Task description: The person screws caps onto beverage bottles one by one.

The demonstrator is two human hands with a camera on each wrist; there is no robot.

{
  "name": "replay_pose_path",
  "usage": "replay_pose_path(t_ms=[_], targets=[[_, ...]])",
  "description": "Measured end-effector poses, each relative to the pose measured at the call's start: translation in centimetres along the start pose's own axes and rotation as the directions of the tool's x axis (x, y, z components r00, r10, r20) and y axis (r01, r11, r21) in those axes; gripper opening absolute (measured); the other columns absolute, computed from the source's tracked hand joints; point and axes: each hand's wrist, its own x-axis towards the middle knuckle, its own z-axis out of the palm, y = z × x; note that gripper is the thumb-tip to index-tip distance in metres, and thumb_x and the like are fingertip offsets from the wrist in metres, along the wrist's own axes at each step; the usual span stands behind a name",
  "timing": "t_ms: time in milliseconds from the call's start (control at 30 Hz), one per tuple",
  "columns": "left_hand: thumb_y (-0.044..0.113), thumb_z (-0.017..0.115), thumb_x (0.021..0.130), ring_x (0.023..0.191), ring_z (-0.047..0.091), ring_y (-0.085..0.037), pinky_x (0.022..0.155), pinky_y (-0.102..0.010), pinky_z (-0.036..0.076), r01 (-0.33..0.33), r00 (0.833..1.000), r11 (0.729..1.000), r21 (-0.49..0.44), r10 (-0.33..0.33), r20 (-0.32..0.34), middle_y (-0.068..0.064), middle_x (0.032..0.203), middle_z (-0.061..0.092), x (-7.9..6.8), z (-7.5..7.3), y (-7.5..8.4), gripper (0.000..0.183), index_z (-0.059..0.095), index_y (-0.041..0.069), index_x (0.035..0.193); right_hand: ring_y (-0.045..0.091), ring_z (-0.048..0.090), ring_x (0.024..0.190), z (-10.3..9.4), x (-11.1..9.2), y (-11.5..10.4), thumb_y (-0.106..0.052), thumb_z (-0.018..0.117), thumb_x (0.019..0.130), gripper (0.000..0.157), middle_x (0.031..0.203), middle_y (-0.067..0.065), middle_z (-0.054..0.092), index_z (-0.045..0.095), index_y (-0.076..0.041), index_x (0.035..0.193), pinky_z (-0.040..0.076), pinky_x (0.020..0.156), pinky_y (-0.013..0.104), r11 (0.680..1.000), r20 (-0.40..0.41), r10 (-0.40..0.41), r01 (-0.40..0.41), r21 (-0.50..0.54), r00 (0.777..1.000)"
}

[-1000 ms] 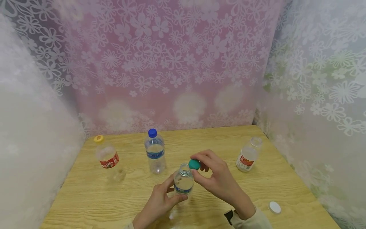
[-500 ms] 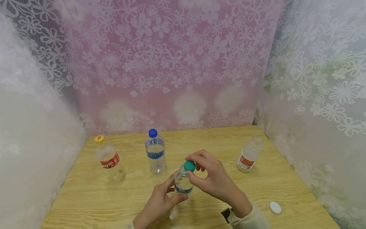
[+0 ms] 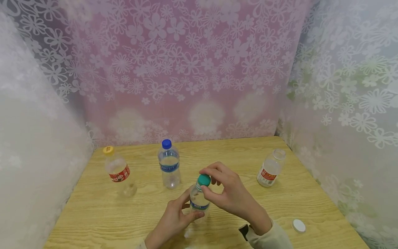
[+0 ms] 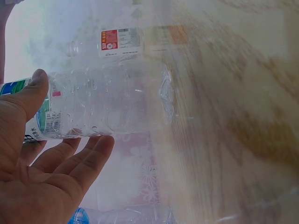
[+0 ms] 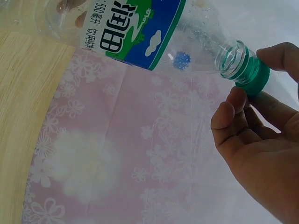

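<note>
My left hand (image 3: 177,214) grips a clear plastic water bottle (image 3: 200,200) round its middle, thumb on the near side. A blue and green label (image 5: 147,35) wraps the bottle, which stands at the front middle of the table. Between thumb and fingers, my right hand (image 3: 228,188) pinches a green bottle cap (image 3: 204,180). That cap sits over the bottle's mouth, and in the right wrist view it covers the end of the threaded neck (image 5: 233,60). In the left wrist view my left hand (image 4: 51,154) holds the bottle (image 4: 107,102) upright near the wooden surface.
On the wooden table (image 3: 149,221), a capped bottle with a blue cap (image 3: 169,166) stands behind my hands. A red-labelled bottle with a yellow cap (image 3: 119,173) is at the left. An uncapped jar (image 3: 269,169) stands at the right, and a white lid (image 3: 299,226) lies nearer.
My right hand has moved left with the green cap, from beside the bottle's open mouth to on top of it. My left hand keeps its hold on the bottle.
</note>
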Motion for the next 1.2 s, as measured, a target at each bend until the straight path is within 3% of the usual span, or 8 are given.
replay_pose_path(t_ms=[367, 700, 967, 1067, 1200], targets=[[0.036, 0.082, 0.093, 0.122, 0.071, -0.035, 0.091, -0.037, 0.064, -0.004, 1.000, 1.000, -0.016, 0.005, 0.010, -0.004, 0.143, 0.069, 0.0, -0.1, 0.0, 0.077, 0.044, 0.031, 0.160, 0.009, 0.054, 0.082, 0.3, 0.3, 0.0, -0.004, 0.078, 0.091, 0.034, 0.110, -0.004, 0.064, 0.072, -0.016, 0.122, 0.053, 0.070, 0.023, 1.000, 0.035, -0.002, 0.002, -0.011, 0.999], [0.036, 0.080, 0.094, 0.126, 0.068, -0.041, 0.094, -0.036, 0.063, 0.021, 1.000, 1.000, -0.020, -0.021, 0.023, -0.005, 0.148, 0.065, 0.0, -0.2, 0.1, 0.080, 0.039, 0.034, 0.163, 0.007, 0.053, 0.078, 0.6, 0.4, 0.3, -0.017, 0.088, 0.088, 0.028, 0.094, -0.008, 0.060, 0.067, -0.016, 0.106, 0.052, 0.068, 0.019, 0.993, -0.003, 0.012, -0.013, -0.114, 1.000], [0.037, 0.080, 0.094, 0.125, 0.068, -0.040, 0.094, -0.035, 0.063, 0.016, 0.999, 1.000, -0.014, -0.016, 0.032, -0.006, 0.145, 0.067, 0.0, -0.3, 0.1, 0.075, 0.044, 0.033, 0.159, 0.007, 0.044, 0.070, 1.1, 0.7, 0.3, -0.036, 0.093, 0.082, 0.045, 0.083, -0.009, 0.049, 0.054, -0.017, 0.094, 0.041, 0.060, 0.017, 0.970, -0.019, 0.062, -0.065, -0.235, 0.998], [0.037, 0.081, 0.094, 0.126, 0.068, -0.039, 0.093, -0.036, 0.063, 0.025, 0.999, 1.000, -0.009, -0.025, 0.032, -0.004, 0.146, 0.066, 0.0, -0.3, 0.1, 0.077, 0.042, 0.034, 0.161, 0.005, 0.044, 0.069, 0.8, 0.7, 0.0, -0.045, 0.092, 0.081, 0.050, 0.082, -0.007, 0.052, 0.058, -0.015, 0.101, 0.040, 0.058, 0.017, 0.965, 0.018, 0.129, -0.122, -0.234, 0.991], [0.037, 0.081, 0.093, 0.128, 0.068, -0.036, 0.094, -0.037, 0.063, 0.042, 0.999, 0.999, -0.009, -0.042, 0.034, -0.003, 0.148, 0.065, 0.0, -0.4, 0.1, 0.080, 0.040, 0.035, 0.162, 0.003, 0.046, 0.072, 0.0, 0.7, -0.4, -0.046, 0.087, 0.087, 0.062, 0.096, -0.008, 0.059, 0.062, -0.015, 0.135, 0.042, 0.056, 0.019, 0.969, 0.078, 0.186, -0.169, -0.182, 0.980]])
